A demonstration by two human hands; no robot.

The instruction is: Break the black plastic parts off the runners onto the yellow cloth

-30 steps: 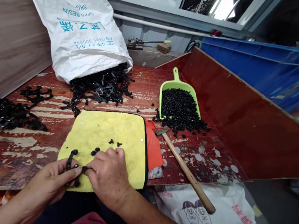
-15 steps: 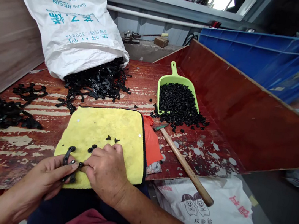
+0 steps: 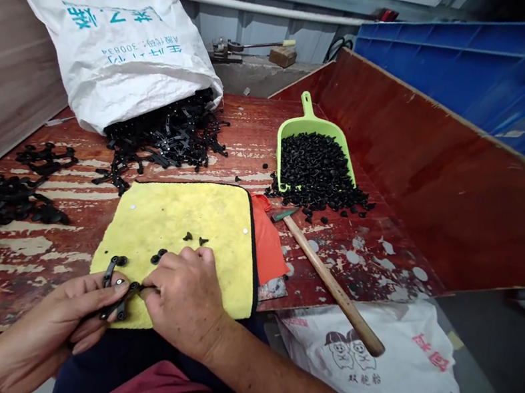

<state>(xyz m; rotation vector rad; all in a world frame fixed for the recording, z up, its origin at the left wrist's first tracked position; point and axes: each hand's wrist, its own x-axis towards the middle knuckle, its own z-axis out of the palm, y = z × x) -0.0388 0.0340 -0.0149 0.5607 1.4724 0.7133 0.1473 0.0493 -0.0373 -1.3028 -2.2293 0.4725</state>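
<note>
Over the near left corner of the yellow cloth [image 3: 203, 213], the left hand [image 3: 69, 310] has a black bracket [image 3: 122, 304] pinched between thumb and fingers, while the right hand [image 3: 188, 300] bunches its fingers at the bracket's end, how tightly or on what I can't tell from here.

On the white sack [image 3: 124, 84] at the upper left, upside-down blue print reads "25kg", "SKG" with the rest unclear, "GPPS RESIN" and the number "300834", among Chinese characters. The white bag [image 3: 405, 364] at the lower right shows "双胞胎" under two cartoon figures [image 3: 351, 349]; its red characters are unclear.
</note>
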